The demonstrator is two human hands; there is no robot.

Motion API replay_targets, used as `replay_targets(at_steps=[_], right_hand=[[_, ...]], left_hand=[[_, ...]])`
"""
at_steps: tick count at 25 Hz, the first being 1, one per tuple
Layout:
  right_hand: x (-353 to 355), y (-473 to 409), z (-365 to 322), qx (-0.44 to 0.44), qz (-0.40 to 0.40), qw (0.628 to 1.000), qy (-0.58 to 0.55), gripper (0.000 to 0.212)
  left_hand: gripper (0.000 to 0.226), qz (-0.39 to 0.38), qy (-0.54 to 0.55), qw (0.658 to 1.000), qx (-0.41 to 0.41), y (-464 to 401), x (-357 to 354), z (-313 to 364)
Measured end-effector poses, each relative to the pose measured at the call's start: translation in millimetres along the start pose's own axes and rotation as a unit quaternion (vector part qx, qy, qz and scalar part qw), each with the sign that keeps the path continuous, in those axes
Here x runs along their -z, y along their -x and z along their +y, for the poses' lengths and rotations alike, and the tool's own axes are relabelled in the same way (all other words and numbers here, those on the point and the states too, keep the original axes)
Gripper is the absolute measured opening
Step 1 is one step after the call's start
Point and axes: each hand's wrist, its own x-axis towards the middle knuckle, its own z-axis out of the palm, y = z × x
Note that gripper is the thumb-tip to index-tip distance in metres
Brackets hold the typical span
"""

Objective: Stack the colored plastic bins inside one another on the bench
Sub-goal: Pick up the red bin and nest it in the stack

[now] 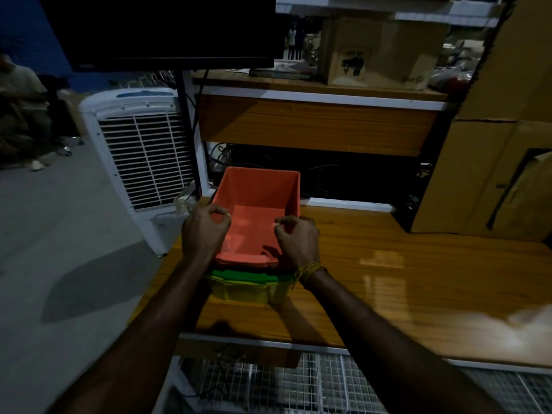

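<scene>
The room was dim. A glossy wooden worktop (388,282) carried a stack of bins near its left edge: the orange bin (257,204) sat nested on top, with a green bin (239,277) showing as a rim just beneath it and a yellow bin (248,294) lowest, resting on the worktop. The left hand (204,231) held the orange bin's left wall, fingers curled over the rim in a closed grip. The right hand (297,237) gripped the right wall the same way, fingers hooked over the rim; a yellow thread band (309,271) circled that wrist.

Left of the orange bin, off the worktop, a white air cooler (140,156) stood on the grey floor (59,234). Behind the bin rose a wooden shelf unit (316,127) with dark cables below and a cardboard box (379,52) on top. A dark monitor (167,31) hung above and left. Larger cardboard cartons (490,174) stood right of the bin, at the far side of the worktop. A wire mesh rack (298,386) showed under the worktop's near edge.
</scene>
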Motion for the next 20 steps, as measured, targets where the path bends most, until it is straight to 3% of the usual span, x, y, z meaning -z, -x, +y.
replay_targets(at_steps=[4, 9, 12, 16, 20], right_hand=[[-11.6, -1.9, 19.2, -0.018, -0.037, 0.999, -0.024, 0.028], [-4.7, -4.1, 41.6, -0.012, -0.059, 0.997, -0.042, 0.031], [15.8, -5.1, 64.4, 0.008, -0.048, 0.999, -0.020, 0.039], [71.4, -4.6, 108.6, -0.015, -0.018, 1.000, 0.013, 0.039], [146.1, -2.9, 171.9, -0.037, 0.035, 0.998, 0.046, 0.040]], left_hand=[[0.011, -0.028, -0.023, 0.999, 0.015, 2.7, -17.9, -24.4], [0.020, -0.043, -0.128, 0.991, 0.025, 7.4, -42.9, -19.1], [0.024, -0.044, -0.105, 0.993, -0.011, 23.0, -66.6, 22.0], [0.031, -0.083, -0.039, 0.988, -0.122, 59.1, -121.1, 87.2], [0.044, -0.141, -0.031, 0.980, -0.137, 102.7, -188.2, 152.4]])
